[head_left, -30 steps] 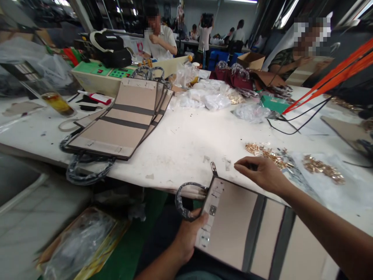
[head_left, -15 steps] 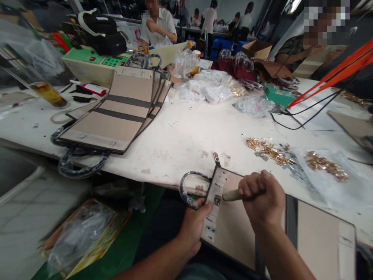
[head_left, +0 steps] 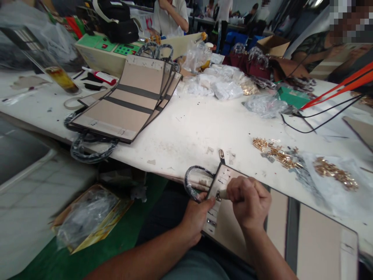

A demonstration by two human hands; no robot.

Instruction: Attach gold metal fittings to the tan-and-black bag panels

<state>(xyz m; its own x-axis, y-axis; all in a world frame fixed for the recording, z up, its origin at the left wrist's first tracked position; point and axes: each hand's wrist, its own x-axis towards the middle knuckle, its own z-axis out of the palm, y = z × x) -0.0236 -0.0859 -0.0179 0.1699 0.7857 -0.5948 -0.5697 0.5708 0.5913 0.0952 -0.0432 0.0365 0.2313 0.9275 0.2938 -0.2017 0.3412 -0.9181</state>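
L hand (head_left: 194, 221) pinches flat beige dark-edged panel (head_left: 279, 219); R hand (head_left: 250, 202) grips pale rounded tool (head_left: 223, 194), best pressed sq. to small metal fitting (head_left: 218, 196).

Your beige panel (head_left: 319, 231) at lower right looks smooth and matt, but the looped handle (head_left: 187, 181) wears shiny, crinkly clear plastic. You've got glossy gold-toned metal bits (head_left: 279, 156) at right, a smooth, smudgy white tabletop (head_left: 204, 126), and crinkly see-through plastic bags (head_left: 227, 91) up top.

Soft light brightens the tabletop (head_left: 189, 130), the floor (head_left: 131, 233) lies dim, and the view's edges stretch and blur.
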